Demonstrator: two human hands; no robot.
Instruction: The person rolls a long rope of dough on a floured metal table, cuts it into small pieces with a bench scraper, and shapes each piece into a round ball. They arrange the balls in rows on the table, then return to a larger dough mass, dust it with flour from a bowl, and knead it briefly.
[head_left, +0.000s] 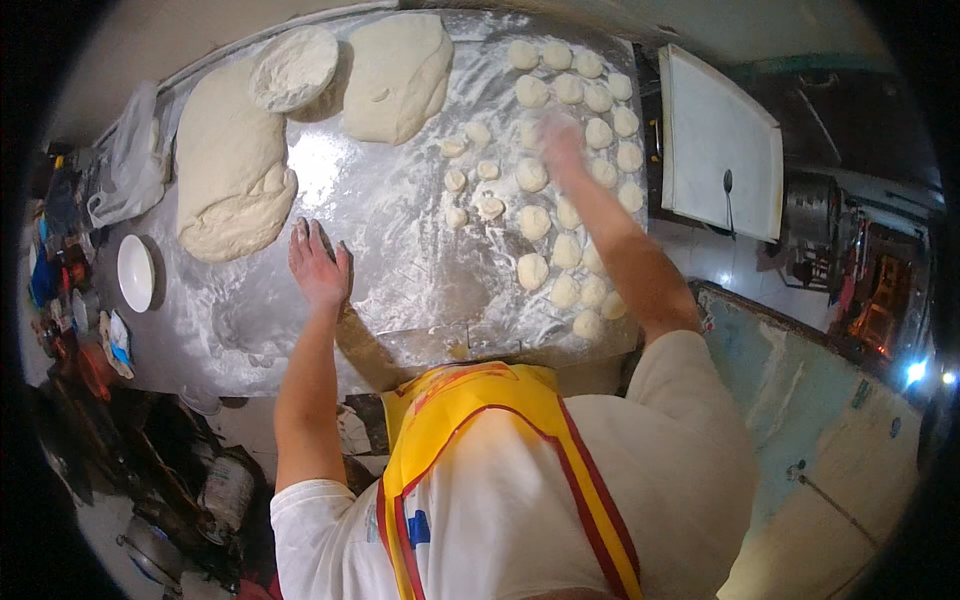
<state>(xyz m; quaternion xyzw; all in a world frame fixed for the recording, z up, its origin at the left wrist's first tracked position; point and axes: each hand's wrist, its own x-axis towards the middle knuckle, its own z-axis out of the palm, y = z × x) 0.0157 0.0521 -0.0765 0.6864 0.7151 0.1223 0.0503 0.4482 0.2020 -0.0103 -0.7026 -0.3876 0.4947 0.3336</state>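
My left hand (320, 262) holds nothing; its thumb stands apart from the fingers. It is over the floured metal table (397, 247), just below the front right corner of a large slab of dough (232, 157). Motion blurs my right hand (562, 142), which reaches among rows of round dough balls (532, 176) at the table's right side. One pale dough ball (529, 135) partly shows beside its fingers; whether they grip anything is unclear. Several smaller dough pieces (489, 170) lie left of the rows. Another dough slab (397, 79) rests at the back.
A bowl of flour (294, 69) stands between the slabs, against the left one. At the left are a white bowl (136, 273) and a clear plastic bag (131, 169). Beyond the table's right edge, a white tray (712, 142) bears a spoon (728, 187).
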